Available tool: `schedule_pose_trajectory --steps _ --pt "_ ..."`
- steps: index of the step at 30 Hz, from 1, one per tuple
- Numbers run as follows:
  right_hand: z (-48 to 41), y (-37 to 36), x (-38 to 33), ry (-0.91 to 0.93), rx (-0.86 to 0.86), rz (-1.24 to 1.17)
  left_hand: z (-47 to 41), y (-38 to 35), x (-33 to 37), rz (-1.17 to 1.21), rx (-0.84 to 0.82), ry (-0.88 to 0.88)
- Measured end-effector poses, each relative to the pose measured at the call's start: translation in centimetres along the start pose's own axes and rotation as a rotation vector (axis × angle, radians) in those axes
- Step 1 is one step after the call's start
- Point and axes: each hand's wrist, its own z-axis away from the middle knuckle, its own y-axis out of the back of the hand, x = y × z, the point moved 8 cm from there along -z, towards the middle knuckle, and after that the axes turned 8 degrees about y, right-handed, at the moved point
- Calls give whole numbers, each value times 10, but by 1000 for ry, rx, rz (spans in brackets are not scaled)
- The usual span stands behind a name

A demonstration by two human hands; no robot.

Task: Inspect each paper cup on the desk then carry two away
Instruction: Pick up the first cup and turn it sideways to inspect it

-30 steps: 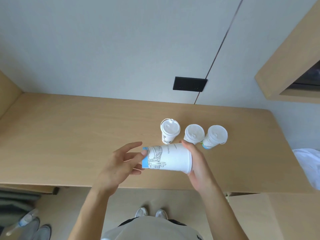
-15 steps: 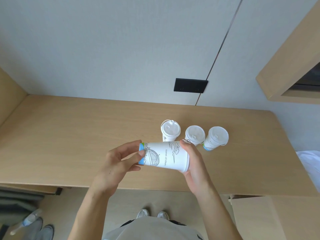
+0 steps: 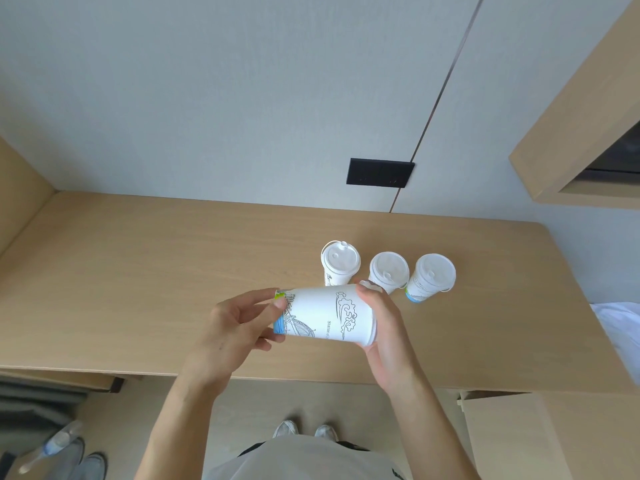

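Note:
A white paper cup [image 3: 322, 315] with black line drawings and a blue base band lies on its side in the air above the wooden desk [image 3: 138, 271]. My left hand [image 3: 235, 327] grips its base end. My right hand [image 3: 384, 327] grips its lid end. Behind it three lidded white paper cups stand upright in a row on the desk: the left cup [image 3: 339, 263], the middle cup [image 3: 388, 271] and the right cup [image 3: 430, 277].
A black socket plate [image 3: 380, 172] sits on the grey wall behind the desk. A wooden shelf box [image 3: 581, 133] juts out at upper right. White cloth [image 3: 620, 327] lies past the desk's right end. Shoes and a plastic bottle [image 3: 52, 448] are on the floor at lower left.
The held cup has been rotated about its long axis between both hands, so a cloud drawing and lettering now face up. My left fingers have closed further onto its base.

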Motion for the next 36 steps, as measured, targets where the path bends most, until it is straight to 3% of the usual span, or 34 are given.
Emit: schedule_pose_trajectory --steps 36 --pt "16 2 -14 74 -44 44 21 -7 10 31 -34 -57"
